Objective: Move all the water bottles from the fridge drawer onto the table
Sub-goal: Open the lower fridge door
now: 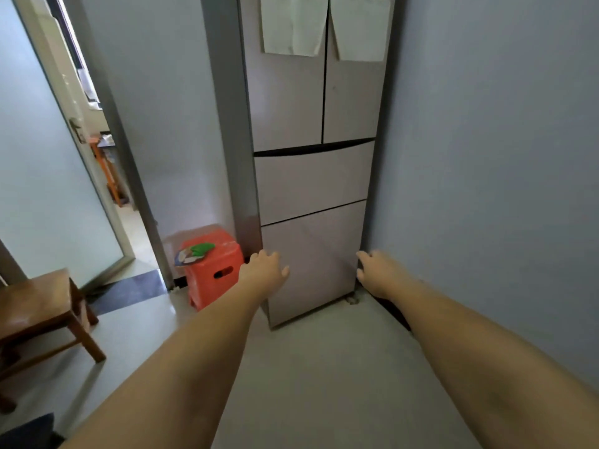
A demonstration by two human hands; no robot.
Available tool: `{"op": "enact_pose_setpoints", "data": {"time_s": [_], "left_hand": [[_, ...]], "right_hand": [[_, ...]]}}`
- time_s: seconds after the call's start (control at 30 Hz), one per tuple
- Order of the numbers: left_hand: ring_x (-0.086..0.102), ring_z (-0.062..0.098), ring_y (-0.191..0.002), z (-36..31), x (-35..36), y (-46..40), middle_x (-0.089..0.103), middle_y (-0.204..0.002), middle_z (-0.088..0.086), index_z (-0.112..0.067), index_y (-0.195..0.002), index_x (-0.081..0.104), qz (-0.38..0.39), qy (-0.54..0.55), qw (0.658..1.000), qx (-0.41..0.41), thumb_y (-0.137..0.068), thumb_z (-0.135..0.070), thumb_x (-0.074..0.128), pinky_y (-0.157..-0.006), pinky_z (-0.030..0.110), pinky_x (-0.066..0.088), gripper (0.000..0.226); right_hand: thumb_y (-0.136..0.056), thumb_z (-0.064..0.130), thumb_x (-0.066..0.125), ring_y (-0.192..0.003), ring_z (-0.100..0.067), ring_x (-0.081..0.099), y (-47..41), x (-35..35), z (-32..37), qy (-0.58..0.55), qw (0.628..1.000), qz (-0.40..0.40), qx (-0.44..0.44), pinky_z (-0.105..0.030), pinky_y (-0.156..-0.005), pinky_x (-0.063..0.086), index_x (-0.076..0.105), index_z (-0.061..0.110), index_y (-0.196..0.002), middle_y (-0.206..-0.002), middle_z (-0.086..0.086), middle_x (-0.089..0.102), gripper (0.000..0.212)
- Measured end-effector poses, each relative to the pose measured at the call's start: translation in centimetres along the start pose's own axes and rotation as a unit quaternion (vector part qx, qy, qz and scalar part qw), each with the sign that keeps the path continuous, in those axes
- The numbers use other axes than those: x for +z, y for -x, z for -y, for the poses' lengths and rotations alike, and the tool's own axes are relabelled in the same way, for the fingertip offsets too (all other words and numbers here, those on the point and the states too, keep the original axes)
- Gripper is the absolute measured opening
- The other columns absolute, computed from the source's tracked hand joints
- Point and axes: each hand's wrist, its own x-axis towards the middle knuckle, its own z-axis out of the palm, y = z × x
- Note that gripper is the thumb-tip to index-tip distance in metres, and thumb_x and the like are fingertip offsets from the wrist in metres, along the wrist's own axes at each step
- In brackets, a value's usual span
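Pale pinkish-grey fridge [311, 183], orange-red plastic stool [212, 267], brown wooden table [35, 306], white papers [293, 24], grey-blue wall [486, 157]

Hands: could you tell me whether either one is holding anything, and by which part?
Nothing is held. The left hand and right hand reach, fingers relaxed, toward the fridge's shut bottom drawer.

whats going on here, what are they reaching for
A person is reaching with both bare hands toward the bottom drawer of a tall fridge. The left hand is at the drawer's left edge and the right hand at its right edge, fingers relaxed. All the fridge's doors and drawers look closed, and no water bottles are in sight yet. An orange stool stands left of the fridge.
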Motion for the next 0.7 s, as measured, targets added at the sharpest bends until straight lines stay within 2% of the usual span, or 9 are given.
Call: {"op": "enact_pose_setpoints", "data": {"time_s": [0.17,0.37,0.5,0.7], "left_hand": [[0.05,0.031,-0.112,1.1,-0.8,-11.2,0.05,-0.122,0.013,-0.015,-0.125,0.048,-0.016,0.036,0.999,-0.03,-0.095,-0.044,0.039,-0.091,0.046,0.048,0.043],[0.045,0.033,-0.123,3.9,-0.2,-22.1,0.045,-0.135,0.013,-0.013,-0.135,0.043,-0.002,0.074,0.994,-0.085,-0.095,-0.044,0.041,-0.098,0.047,0.044,0.051],[0.046,0.035,-0.12,5.7,-0.3,-30.3,0.048,-0.13,0.016,-0.009,-0.132,0.044,-0.008,0.07,0.993,-0.094,-0.095,-0.045,0.041,-0.096,0.045,0.043,0.051],[0.046,0.035,-0.124,8.2,-1.5,-43.1,0.047,-0.135,0.017,-0.004,-0.134,0.042,-0.021,0.098,0.99,-0.101,-0.095,-0.047,0.044,-0.101,0.047,0.043,0.059]], "right_hand": [[-0.1,0.03,0.033,-0.122,-0.036,0.045,-13.6,-2.6,-0.4,0.004,1.0,-0.008,-0.019,-0.044,-0.098,0.043,0.028,0.014,-0.145,-0.141,-0.017,0.037,0.048],[-0.101,0.032,0.033,-0.119,-0.034,0.047,-25.7,-2.2,2.5,0.004,0.997,0.022,-0.071,-0.041,-0.089,0.044,0.029,0.016,-0.144,-0.138,-0.015,0.04,0.047],[-0.102,0.032,0.032,-0.125,-0.033,0.042,-33.6,-2.4,4.0,0.0,0.996,0.029,-0.085,-0.043,-0.092,0.043,0.024,0.015,-0.148,-0.144,-0.014,0.035,0.049],[-0.102,0.031,0.032,-0.125,-0.031,0.042,-45.2,-4.8,5.8,-0.014,0.996,-0.013,-0.092,-0.042,-0.094,0.042,0.029,0.011,-0.144,-0.142,-0.012,0.038,0.046]]}}
